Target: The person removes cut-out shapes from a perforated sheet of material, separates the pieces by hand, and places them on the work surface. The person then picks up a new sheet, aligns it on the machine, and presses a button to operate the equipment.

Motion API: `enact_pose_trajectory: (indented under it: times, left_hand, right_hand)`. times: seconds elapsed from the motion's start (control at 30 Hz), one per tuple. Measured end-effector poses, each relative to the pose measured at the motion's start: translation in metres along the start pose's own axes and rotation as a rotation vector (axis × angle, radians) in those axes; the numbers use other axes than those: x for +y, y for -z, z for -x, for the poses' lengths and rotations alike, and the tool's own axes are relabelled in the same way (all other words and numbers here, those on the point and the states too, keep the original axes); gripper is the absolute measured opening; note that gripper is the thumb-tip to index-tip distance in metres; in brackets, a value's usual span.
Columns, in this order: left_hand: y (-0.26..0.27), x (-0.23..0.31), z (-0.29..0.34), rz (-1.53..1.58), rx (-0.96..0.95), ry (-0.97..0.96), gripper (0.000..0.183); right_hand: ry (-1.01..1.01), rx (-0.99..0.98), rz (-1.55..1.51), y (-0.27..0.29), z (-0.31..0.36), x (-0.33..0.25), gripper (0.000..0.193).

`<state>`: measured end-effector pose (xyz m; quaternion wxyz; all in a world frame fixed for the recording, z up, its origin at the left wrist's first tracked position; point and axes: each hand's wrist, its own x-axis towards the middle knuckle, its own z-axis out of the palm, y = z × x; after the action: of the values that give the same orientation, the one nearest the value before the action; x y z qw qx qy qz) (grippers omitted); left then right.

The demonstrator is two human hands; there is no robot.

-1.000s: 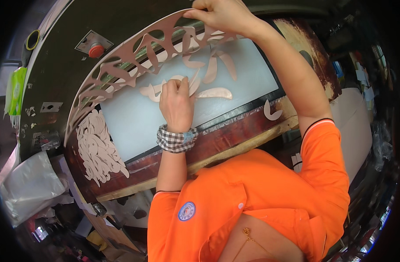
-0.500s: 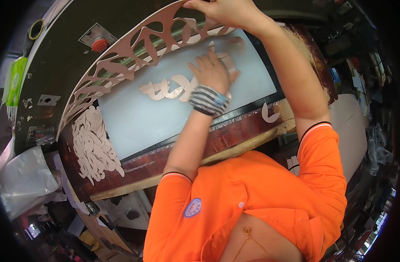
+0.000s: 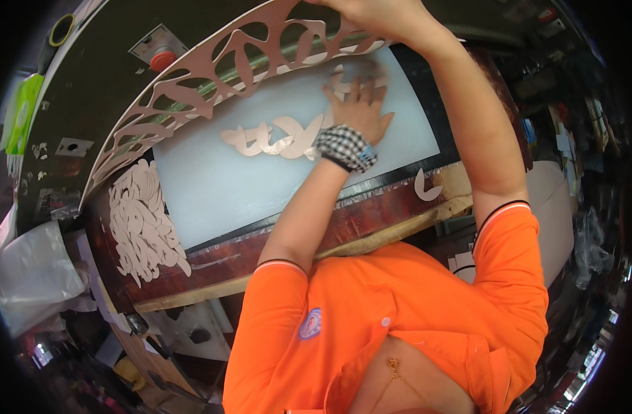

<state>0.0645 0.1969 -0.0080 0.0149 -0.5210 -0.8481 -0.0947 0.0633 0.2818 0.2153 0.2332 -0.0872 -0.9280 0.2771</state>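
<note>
My left hand (image 3: 361,114), with a checked cuff at the wrist, lies spread over the pale cutting board (image 3: 212,200), its fingertips blurred near a few cut-out pieces at the board's far right. My right hand (image 3: 381,15) reaches to the top edge of the view and grips a perforated pinkish-brown sheet (image 3: 198,62), held tilted up along the board's far side. Several curved pale pieces (image 3: 267,140) lie in a row on the board, left of my left hand. Part of my right hand's fingers is cut off by the view's edge.
A heap of similar pieces (image 3: 140,224) sits left of the board. One loose curved piece (image 3: 425,186) rests on the worn front ledge (image 3: 357,228). Behind the sheet stands a dark green machine body with a red button (image 3: 162,59). Clear plastic bags (image 3: 40,269) hang at the left.
My left hand has moved right and slightly farther away across the board, toward the pieces at its far right. My right hand still holds the sheet up, and the view has shifted a little.
</note>
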Motion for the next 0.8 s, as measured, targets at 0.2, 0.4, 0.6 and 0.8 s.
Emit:
enact_pose_trajectory:
  times: [0.2,0.4,0.6,0.8]
  left_hand:
    - [0.015,-0.095,0.089,-0.092,0.108,0.326,0.065]
    - [0.054,-0.244,0.223,-0.365,0.099,0.766,0.061]
    - [0.087,-0.316,0.305,-0.465,0.047,1.016,0.052]
    - [0.106,-0.258,0.304,-0.643,0.341,0.996,0.048]
  right_hand:
    - [-0.045,-0.005,-0.038,-0.003,-0.003,0.007,0.028]
    - [0.141,0.035,-0.176,-0.020,-0.001,0.034,0.032]
    - [0.074,-0.020,-0.132,-0.024,0.029,0.071,0.033]
    - [-0.223,-0.065,-0.299,-0.045,0.077,0.092,0.032]
